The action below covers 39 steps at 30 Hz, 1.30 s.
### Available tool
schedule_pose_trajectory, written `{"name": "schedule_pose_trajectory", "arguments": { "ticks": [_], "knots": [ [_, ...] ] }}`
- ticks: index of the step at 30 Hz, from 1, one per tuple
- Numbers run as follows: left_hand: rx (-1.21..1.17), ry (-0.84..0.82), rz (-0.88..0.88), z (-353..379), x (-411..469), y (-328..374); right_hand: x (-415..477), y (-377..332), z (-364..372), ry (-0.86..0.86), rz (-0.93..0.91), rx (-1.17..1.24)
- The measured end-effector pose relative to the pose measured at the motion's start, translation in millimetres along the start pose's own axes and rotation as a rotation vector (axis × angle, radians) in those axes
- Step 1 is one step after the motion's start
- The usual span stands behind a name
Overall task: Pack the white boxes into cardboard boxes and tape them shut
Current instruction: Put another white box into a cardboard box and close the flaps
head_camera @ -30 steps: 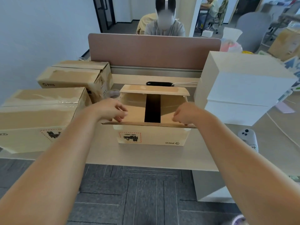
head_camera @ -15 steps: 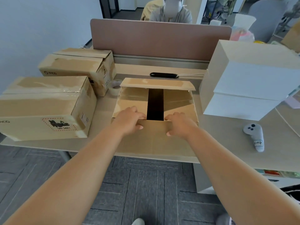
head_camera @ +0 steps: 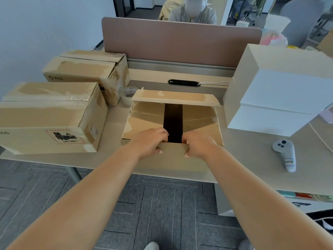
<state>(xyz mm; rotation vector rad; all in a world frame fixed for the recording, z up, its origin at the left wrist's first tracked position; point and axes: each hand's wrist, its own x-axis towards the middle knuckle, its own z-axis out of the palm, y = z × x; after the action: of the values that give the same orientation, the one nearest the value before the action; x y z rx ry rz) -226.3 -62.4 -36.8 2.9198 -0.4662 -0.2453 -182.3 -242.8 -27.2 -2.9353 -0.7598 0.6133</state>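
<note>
— What is being worn on the arms?
— Both forearms are being shown bare behind the left hand and the right hand.
— And footwear?
— Pale shoe toes are being glimpsed far below the hands, too blurred for detail.

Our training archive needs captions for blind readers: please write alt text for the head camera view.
The left hand and right hand grip the near flap of an open cardboard box on a desk. Two taped cardboard boxes sit to its left, stacked white boxes to its right, and a tape roll by its far left corner.
</note>
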Motion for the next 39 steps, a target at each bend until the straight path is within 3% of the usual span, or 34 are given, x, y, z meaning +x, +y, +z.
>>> {"name": "schedule_pose_trajectory", "arguments": {
  "ticks": [5, 10, 18, 23, 25, 28, 30, 33, 39],
  "knots": [
    [0.029, -0.240, -0.083, -13.6, 9.0, 0.4, 8.8, -15.7, -7.9, -0.158, -0.081, -0.231],
    [0.252, -0.188, 0.057, -29.8, 10.9, 6.9, 6.7, -21.4, -19.3, -0.253, 0.022, -0.257],
    [0.287, 0.066, 0.003, -52.9, -1.8, 9.0, -8.8, -47.4, -46.8, 0.097, -0.028, -0.258],
    [0.328, 0.198, -0.038, -73.2, -9.7, 2.5, -20.0, -44.1, -64.9, 0.261, 0.099, -0.267],
    [0.384, 0.285, -0.116, -80.7, -11.3, -0.3, -23.1, -42.1, -70.2, 0.264, 0.164, -0.297],
    [0.500, 0.367, -0.394, -91.4, -13.4, -2.1, -23.4, -39.6, -70.7, 0.287, 0.272, -0.349],
    [0.561, 0.300, -0.563, -96.3, -14.7, -5.2, -23.5, -34.5, -70.8, 0.308, 0.368, -0.395],
    [0.596, 0.151, -0.677, -93.1, -13.7, -13.5, -24.3, -25.3, -70.4, 0.254, 0.526, -0.395],
    [0.454, 0.015, -0.675, -57.6, -3.2, -26.1, -13.6, -11.1, -44.4, 0.132, 0.632, -0.369]
  ]
}}
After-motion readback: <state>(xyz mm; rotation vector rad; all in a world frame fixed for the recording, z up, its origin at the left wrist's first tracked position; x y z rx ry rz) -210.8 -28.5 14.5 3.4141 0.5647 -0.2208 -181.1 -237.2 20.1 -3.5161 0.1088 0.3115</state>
